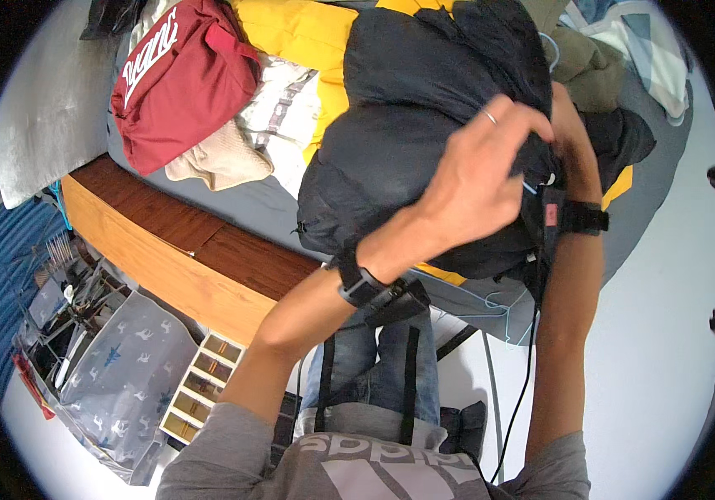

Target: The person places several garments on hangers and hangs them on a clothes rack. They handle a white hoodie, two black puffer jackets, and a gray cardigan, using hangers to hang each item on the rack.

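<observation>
A large black jacket (395,150) lies bunched on the grey bed surface before me. Over its right part is my left hand (482,169), blurred, with a ring on one finger and its fingers bent; whether it grips the cloth is unclear. My right hand (564,119) is at the jacket's right edge, its fingers partly hidden behind the cloth and my left hand. Between my wrists, part of a light blue hanger (527,187) shows against the black cloth.
A dark red garment with white lettering (189,87), a beige knit cloth (223,156) and yellow clothing (298,28) lie left of the jacket. Olive clothing (592,69) is at the right. Blue hangers (507,312) lie at the near edge. A wooden ledge (164,237) runs along the left.
</observation>
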The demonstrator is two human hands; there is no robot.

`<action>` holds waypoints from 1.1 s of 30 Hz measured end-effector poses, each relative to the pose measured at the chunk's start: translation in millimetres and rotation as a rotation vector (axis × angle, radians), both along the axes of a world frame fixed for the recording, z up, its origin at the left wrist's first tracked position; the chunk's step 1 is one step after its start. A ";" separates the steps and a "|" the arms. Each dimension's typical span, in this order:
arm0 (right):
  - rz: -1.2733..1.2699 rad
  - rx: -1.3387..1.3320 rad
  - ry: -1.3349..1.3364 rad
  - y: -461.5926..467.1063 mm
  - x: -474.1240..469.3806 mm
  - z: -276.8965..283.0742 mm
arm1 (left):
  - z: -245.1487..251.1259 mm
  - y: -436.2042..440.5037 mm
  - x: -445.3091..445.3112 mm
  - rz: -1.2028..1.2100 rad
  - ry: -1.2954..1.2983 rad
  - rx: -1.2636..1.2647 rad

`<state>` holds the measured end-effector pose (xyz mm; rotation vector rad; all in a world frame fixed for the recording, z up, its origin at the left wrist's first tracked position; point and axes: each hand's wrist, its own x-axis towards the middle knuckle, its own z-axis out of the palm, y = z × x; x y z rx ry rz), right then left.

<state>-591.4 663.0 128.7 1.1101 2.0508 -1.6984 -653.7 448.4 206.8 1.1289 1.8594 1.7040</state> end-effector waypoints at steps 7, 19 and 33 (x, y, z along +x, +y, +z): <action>-0.350 -0.311 0.164 -48.5 18.1 18.6 | -6.8 -16.3 40.4 -0.171 -0.181 -0.045; -0.455 -0.309 0.165 -67.8 64.7 53.5 | -16.5 -61.8 -24.1 -0.326 -0.183 -0.143; -0.685 -0.086 0.121 -59.4 246.2 122.7 | -205.8 -84.5 -46.5 -0.546 -0.129 -0.388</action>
